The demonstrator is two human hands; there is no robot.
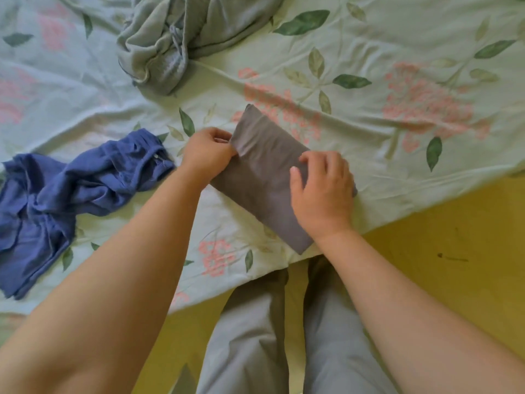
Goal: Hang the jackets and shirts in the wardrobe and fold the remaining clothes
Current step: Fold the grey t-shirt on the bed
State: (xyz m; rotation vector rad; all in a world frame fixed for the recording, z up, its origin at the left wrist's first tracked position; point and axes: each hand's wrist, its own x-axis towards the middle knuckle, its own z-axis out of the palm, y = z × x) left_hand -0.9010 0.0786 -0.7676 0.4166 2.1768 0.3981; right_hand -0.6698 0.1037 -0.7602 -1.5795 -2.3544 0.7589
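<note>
The floral bedsheet (369,38) carries a crumpled grey-green garment (170,38) at its far side and a rumpled blue garment (71,189) to the left, both limp and probably light, best lifted by a hem or waistband. Near the bed's edge lies the folded grey cloth (264,166), thin and soft; the left hand (207,155) pinches its side fold while the right hand (321,191) presses it flat, fingers loosely spread

Both bare forearms reach forward. The left grip (208,155) curls its fingers, pinching the grey cloth (264,166); the right grip (321,194) rests palm-down on it.
</note>
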